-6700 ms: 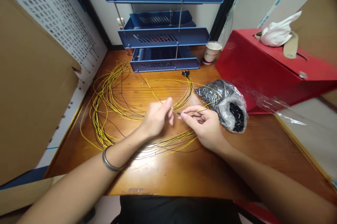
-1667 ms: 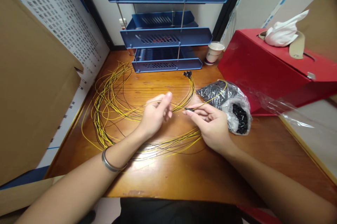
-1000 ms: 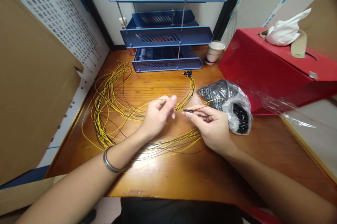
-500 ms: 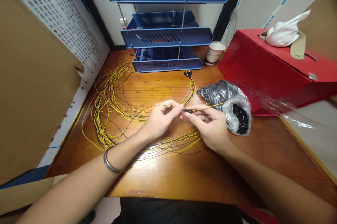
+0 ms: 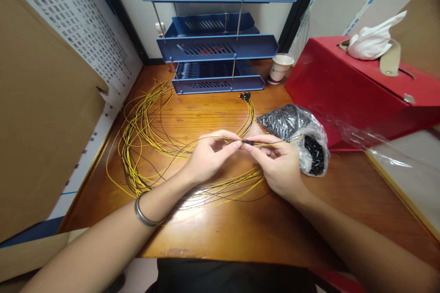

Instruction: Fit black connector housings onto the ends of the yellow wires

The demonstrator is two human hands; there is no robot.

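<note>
Over the middle of the desk my left hand [image 5: 215, 153] and my right hand [image 5: 277, 160] meet almost fingertip to fingertip. Between them is a small black connector [image 5: 248, 142], pinched by the right thumb and forefinger. My left thumb and forefinger are closed on a thin yellow-and-black wire at the connector's left end. A loose yellow wire end [image 5: 298, 139] sticks out past my right hand. A big loop of yellow and black wires [image 5: 132, 146] lies around and under the hands. Its bundled end with black connectors [image 5: 245, 96] rests behind them.
A clear plastic bag of small black parts [image 5: 287, 121] sits right of my right hand. Behind stand a blue tray rack [image 5: 220, 85] and a paper cup [image 5: 280, 70]. A red tissue box [image 5: 330, 86] is at right, a cardboard panel [image 5: 44, 100] at left.
My fingertips have parted slightly, and more of the black connector shows between them. My right hand has shifted a little right, and the yellow wire end beyond it now bends.
</note>
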